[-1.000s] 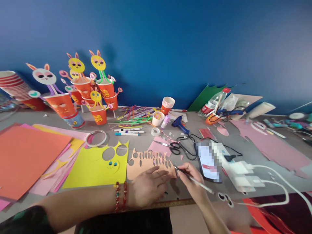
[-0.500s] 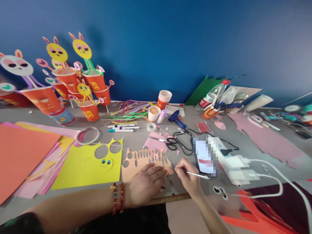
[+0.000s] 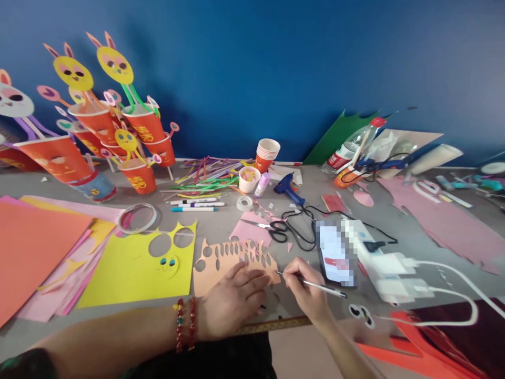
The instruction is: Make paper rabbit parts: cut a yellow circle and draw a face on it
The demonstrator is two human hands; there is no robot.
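Observation:
My left hand (image 3: pixel 234 297) lies flat with its fingers stretched over a peach sheet of paper (image 3: pixel 209 281), which has a row of small cut-out holes along its far edge. In my right hand (image 3: pixel 305 287) is a slim silver pen (image 3: pixel 325 288), its tip at the sheet's right edge. Black-handled scissors (image 3: pixel 276 230) rest on a pink paper scrap (image 3: pixel 248 225) just beyond. To the left is a yellow sheet (image 3: pixel 134 273) with round holes and a small drawn face (image 3: pixel 168 265). A phone (image 3: pixel 335 255) lies to the right of my right hand.
Decorated red paper cups (image 3: pixel 138 176) with paper bunny heads stand at the back left. A blue glue gun (image 3: pixel 289 189), markers (image 3: pixel 193 209), a tape roll (image 3: pixel 137 218) and stacked cups (image 3: pixel 267 152) sit farther back. A white power strip (image 3: pixel 379 273) with cables lies at the right.
The camera view has shifted slightly, so the cups at the left sit farther left and higher. Both hands keep nearly the same place on and beside the peach sheet.

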